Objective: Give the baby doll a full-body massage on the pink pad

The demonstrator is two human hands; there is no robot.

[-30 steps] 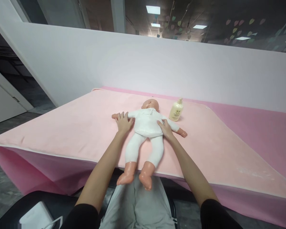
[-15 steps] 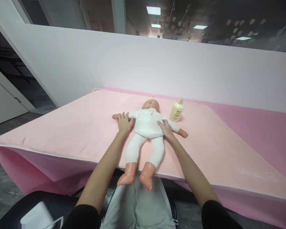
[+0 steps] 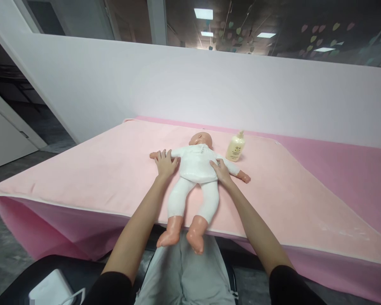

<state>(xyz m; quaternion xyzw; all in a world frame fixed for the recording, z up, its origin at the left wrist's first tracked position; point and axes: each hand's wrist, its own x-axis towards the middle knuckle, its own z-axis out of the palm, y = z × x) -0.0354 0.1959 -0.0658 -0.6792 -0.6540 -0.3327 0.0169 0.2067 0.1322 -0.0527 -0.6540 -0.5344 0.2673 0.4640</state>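
Note:
A baby doll [image 3: 197, 163] with a white cloth body lies on its back on the pink table cover [image 3: 98, 169], its bare feet hanging past the front edge. My left hand [image 3: 166, 164] rests beside the doll's trunk, fingers spread over the white sleeve of the arm at the left. On the other side, my right hand [image 3: 221, 170] lies against the side of the trunk, its thumb on the white cloth and its fingers partly hidden near the other sleeve. A pale yellow pump bottle [image 3: 235, 147] stands upright by that arm, apart from my hand.
A white wall [image 3: 209, 89] with a window above it runs along the back of the table. Below the front edge are my legs [image 3: 187, 271]. At the lower left a white box-like device [image 3: 52, 288] with a cable lies on a black chair [image 3: 28, 273].

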